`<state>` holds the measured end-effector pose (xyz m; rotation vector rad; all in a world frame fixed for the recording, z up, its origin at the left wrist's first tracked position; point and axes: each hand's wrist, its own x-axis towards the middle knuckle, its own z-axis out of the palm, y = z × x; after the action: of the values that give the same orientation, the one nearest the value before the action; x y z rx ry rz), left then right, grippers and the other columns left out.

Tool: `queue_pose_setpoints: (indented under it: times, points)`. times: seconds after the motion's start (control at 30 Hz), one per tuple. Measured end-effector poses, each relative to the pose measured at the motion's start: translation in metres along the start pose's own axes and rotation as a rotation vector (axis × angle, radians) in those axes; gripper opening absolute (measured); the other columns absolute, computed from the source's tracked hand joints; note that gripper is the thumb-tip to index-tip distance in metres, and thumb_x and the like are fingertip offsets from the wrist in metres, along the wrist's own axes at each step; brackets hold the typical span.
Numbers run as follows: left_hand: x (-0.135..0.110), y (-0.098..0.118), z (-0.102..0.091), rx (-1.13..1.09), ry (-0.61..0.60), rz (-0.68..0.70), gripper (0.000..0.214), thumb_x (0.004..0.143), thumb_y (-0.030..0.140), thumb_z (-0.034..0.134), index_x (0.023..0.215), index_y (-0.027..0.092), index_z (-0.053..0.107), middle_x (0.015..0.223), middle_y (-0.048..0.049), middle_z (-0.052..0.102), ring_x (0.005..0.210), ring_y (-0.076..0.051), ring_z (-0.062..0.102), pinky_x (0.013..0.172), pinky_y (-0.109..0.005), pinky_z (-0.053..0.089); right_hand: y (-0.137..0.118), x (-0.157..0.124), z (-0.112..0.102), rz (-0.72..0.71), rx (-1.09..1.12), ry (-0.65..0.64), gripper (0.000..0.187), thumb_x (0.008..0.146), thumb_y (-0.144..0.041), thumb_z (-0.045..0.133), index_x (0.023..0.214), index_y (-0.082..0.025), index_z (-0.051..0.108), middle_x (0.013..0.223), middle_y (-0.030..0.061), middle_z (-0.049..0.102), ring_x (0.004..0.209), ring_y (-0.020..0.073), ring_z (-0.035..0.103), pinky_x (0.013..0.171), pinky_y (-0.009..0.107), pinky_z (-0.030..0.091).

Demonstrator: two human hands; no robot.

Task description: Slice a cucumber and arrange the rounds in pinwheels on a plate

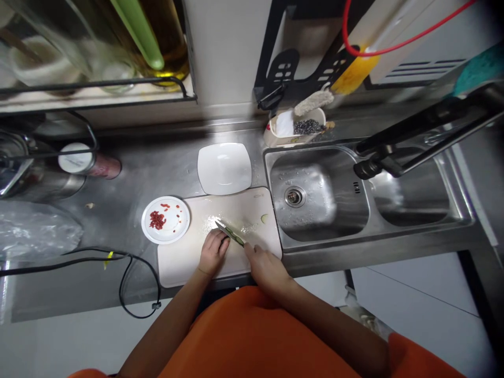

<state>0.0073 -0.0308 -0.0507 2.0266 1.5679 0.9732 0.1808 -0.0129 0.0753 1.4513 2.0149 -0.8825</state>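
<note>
My right hand [266, 266] is closed round the handle of a kitchen knife [221, 226], whose blade points up and left over the cutting board [185, 265]. Beside the blade, my left hand [213, 251] has its fingers curled down on a cucumber [227, 240], mostly hidden under them. Some green shows along the blade. A thin cucumber slice [264, 218] lies apart near the board's right side. Wet spots glisten on the board. At its upper left corner, a round white plate [179, 233] holds small red pieces [157, 220].
A square white plate [224, 167] touches the board's far edge. To the right is a steel double sink [318, 197] with a black faucet [413, 136]. Black cables [134, 257] and a plastic bag [37, 231] lie left; a rack [98, 86] with bottles overhangs the back left.
</note>
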Motion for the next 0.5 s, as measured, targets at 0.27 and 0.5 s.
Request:
queue_pose_setpoints:
  times: [0.27, 0.5]
  points:
    - [0.0, 0.0, 0.0, 0.012, -0.016, 0.004, 0.017, 0.088, 0.021, 0.051, 0.102, 0.018, 0.059, 0.099, -0.0086, 0.065, 0.101, -0.019, 0.059, 0.093, -0.04, 0.048, -0.003, 0.006, 0.002, 0.004, 0.019, 0.027, 0.037, 0.089, -0.005, 0.029, 0.12, -0.015, 0.047, 0.094, 0.0118, 0.064, 0.085, 0.0217, 0.065, 0.066, 0.027, 0.047]
    - [0.001, 0.0, 0.0, 0.01, -0.006, 0.009, 0.016, 0.088, 0.021, 0.052, 0.102, 0.018, 0.06, 0.099, -0.0083, 0.065, 0.099, -0.019, 0.059, 0.092, -0.039, 0.048, -0.005, 0.013, 0.002, -0.002, 0.018, 0.029, 0.038, 0.091, -0.007, 0.026, 0.122, -0.014, 0.047, 0.096, 0.0127, 0.064, 0.085, 0.0224, 0.064, 0.067, 0.029, 0.048]
